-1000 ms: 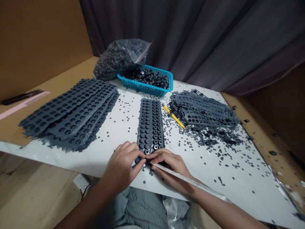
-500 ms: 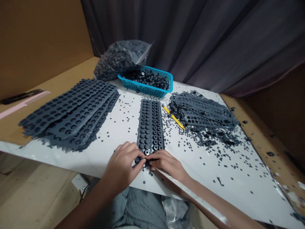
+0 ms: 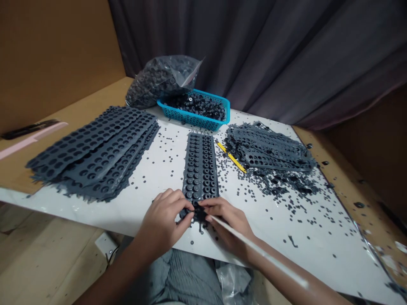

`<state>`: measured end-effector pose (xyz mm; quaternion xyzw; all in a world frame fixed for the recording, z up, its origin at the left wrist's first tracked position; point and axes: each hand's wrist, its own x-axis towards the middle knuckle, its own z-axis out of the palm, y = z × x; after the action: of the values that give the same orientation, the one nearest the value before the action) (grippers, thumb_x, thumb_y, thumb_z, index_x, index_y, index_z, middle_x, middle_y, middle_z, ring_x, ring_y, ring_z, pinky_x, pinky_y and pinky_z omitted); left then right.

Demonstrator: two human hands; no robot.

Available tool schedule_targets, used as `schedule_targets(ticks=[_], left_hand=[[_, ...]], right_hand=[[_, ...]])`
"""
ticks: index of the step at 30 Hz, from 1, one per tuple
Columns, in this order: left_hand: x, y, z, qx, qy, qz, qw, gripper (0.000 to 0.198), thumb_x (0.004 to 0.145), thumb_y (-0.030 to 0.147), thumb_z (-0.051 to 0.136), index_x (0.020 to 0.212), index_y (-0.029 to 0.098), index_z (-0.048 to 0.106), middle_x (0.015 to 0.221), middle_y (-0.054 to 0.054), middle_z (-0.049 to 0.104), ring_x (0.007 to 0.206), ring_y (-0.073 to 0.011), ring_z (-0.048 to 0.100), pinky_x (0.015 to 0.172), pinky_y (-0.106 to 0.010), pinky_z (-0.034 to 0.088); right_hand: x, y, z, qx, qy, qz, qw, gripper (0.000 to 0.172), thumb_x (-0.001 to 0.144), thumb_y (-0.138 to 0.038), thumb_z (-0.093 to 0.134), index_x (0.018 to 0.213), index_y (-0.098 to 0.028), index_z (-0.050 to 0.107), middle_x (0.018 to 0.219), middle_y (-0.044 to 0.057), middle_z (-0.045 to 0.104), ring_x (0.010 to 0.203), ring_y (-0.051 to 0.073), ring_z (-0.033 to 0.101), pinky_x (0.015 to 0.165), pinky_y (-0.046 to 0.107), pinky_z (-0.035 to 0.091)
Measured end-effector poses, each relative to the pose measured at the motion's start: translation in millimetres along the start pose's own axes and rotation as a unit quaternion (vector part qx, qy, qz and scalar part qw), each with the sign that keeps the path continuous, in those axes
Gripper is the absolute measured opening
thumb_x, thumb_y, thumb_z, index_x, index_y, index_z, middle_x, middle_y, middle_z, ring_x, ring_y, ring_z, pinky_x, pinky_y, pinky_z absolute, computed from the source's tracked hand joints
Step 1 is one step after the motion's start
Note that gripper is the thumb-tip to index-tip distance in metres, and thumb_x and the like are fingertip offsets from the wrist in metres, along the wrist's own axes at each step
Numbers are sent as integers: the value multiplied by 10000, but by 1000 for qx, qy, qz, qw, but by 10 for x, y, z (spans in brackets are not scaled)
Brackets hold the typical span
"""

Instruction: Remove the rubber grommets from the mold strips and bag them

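A dark grey moulded rubber sheet (image 3: 201,165) with rows of round, cup-like studs lies lengthwise before me on the white tabletop. My left hand (image 3: 168,214) is closed at its near end, thumb and forefinger pinching the sheet's edge; the exact spot is partly hidden by the fingers. Across from it, my right hand (image 3: 227,220) is closed around a thin white stick (image 3: 260,250), which slants back over the forearm. Its fingertips are at the near studs, a little apart from the left ones. The stick's front tip is hidden among the fingers and dark rubber.
Studded sheets (image 3: 104,152) are stacked at left. A teal basket (image 3: 193,118) of small rubber parts stands behind, beside a filled clear bag (image 3: 159,80). At right lie punched-out sheets (image 3: 270,148), a yellow cutter (image 3: 232,157) and scattered little discs.
My right fingertips have drawn slightly right, away from the left ones, and the white stick has turned and looks thinner. My left hand has barely moved.
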<state>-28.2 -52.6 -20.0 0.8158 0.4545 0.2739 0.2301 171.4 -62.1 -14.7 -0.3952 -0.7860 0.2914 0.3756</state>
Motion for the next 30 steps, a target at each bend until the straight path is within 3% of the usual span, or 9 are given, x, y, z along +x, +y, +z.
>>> schedule_targets(ticks=[3,6,9,11,15,22,27,30], left_hand=[[-21,5,-16,-1,5,7,1000,115,792,144,542,879,201,590,806,-34,555,777,-193,495,702,-327,398],[-45,13,-29,-4,10,19,1000,193,769,127,561,944,206,584,840,-40,550,804,-200,494,718,-333,400],[-56,29,-36,17,12,32,999,218,770,139,576,967,227,610,831,-34,542,791,-197,488,709,-329,392],[-56,39,-38,48,9,44,998,213,782,154,576,961,251,637,808,-30,538,765,-192,478,692,-324,382],[-65,47,-38,86,15,75,993,188,814,150,554,915,262,666,777,-28,545,741,-179,469,669,-309,369],[-82,53,-26,83,33,86,992,153,823,103,539,838,222,634,772,-26,570,752,-177,470,676,-309,361],[9,65,-52,79,-9,73,994,100,810,126,559,760,206,593,755,-8,569,734,-179,462,658,-309,333],[41,63,-57,70,3,82,994,111,794,109,573,731,200,584,738,3,577,720,-173,465,649,-301,321]], right_hand=[[14,-11,-72,83,68,101,989,52,877,-216,506,886,-213,557,980,75,645,925,185,613,775,324,503],[31,13,-127,95,135,150,975,70,854,-265,544,827,-206,570,838,46,626,787,166,596,668,274,492],[42,30,-146,90,143,192,967,92,825,-281,585,786,-198,589,680,6,597,596,123,546,522,215,442],[54,29,-150,93,126,200,967,89,810,-277,603,783,-192,610,673,9,614,580,121,559,508,213,445],[122,13,-181,47,92,137,985,53,792,-215,614,791,-185,657,766,52,665,687,156,628,603,260,503],[316,108,-208,-14,-34,-70,997,134,814,-146,560,916,-164,646,821,97,672,744,161,637,640,258,512],[360,205,-175,13,-42,-72,996,103,820,-156,548,892,-154,622,793,88,652,720,150,611,641,255,495],[344,231,-160,33,-33,-82,996,91,819,-150,542,877,-153,613,786,89,642,721,147,599,644,252,490]])
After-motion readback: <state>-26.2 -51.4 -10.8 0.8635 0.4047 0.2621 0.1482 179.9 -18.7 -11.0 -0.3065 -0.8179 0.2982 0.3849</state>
